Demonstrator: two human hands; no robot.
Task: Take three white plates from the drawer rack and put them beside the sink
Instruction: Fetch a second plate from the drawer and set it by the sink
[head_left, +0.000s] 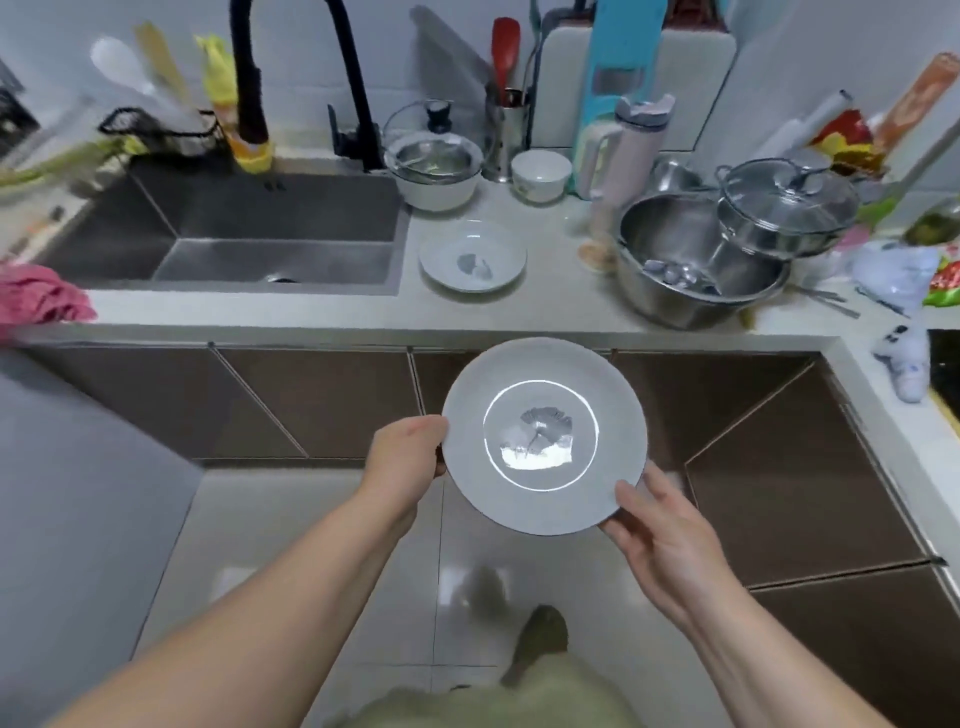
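Note:
A white plate (540, 410) with a grey leaf print hangs level in front of the brown cabinet doors, below the counter edge. My left hand (408, 449) grips its left rim. My right hand (657, 535) holds its lower right rim from beneath. Another white plate (470, 244) with the same print lies flat on the counter just right of the steel sink (234, 234). The drawer rack is out of view.
A black tap (358, 93), a lidded white bowl (434, 166) and a small bowl (540, 174) stand behind the counter plate. Steel bowls and a lidded pot (717, 249) crowd the right. A pink cloth (41, 301) lies at the left counter edge.

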